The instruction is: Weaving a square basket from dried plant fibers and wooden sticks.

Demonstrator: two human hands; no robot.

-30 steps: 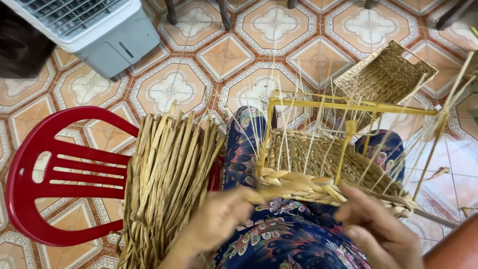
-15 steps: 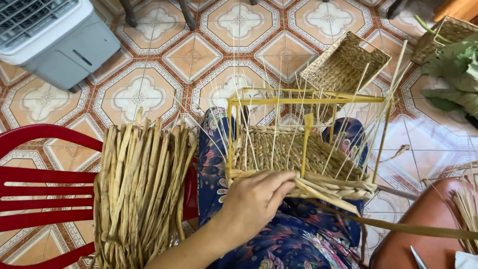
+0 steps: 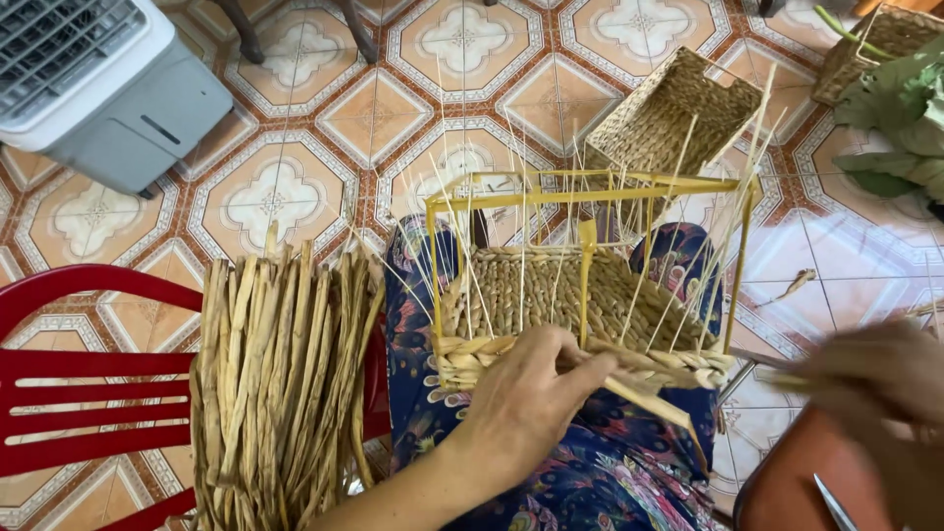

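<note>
Your left hand point(image 3: 521, 403) pinches strand point(image 3: 649, 398) at basket point(image 3: 580, 295) front rim; strand runs right toward blurred right hand point(image 3: 870, 379), grip unclear.

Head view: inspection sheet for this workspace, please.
Surface: patterned tile floor; work rests on the lap.
Job's things: half-woven basket on a yellow frame; strand bundle on a red chair.
Clutter: finished basket, green leaves, scissors.
Grippers: left hand pinches the braided rim; right hand blurred, apart from basket.
Cables: nothing seen.
Surroundings: grey air cooler.
</note>
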